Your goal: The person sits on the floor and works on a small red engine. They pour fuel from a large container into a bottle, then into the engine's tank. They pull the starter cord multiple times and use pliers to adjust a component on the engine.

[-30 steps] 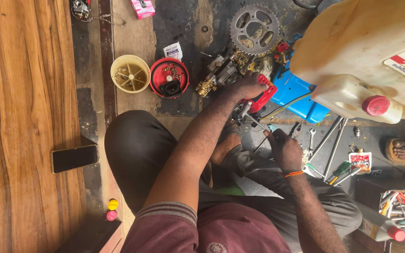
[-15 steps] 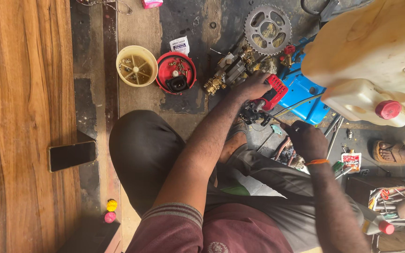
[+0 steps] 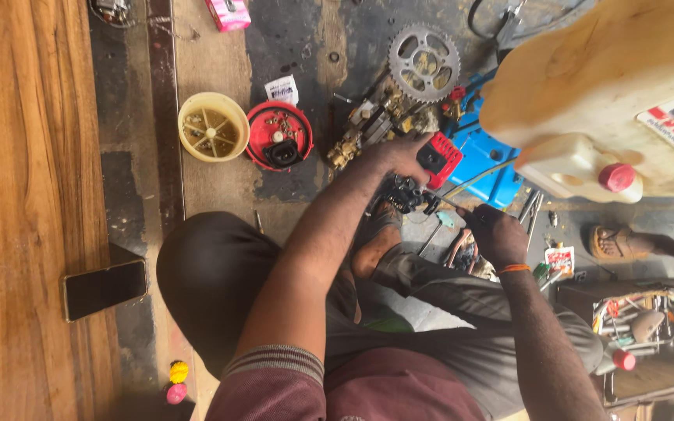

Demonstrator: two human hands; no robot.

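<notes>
While the left hand is clamped over a small black mechanical part on the floor, the right hand is closed around a thin metal tool whose tip meets that part. Just beyond sit a red block and a toothed sprocket. A yellow bowl and a red lid lie well left.

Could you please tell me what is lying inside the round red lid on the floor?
The red lid holds a black part and several small metal pieces that look like screws. Whatever sits beneath them is covered.
</notes>
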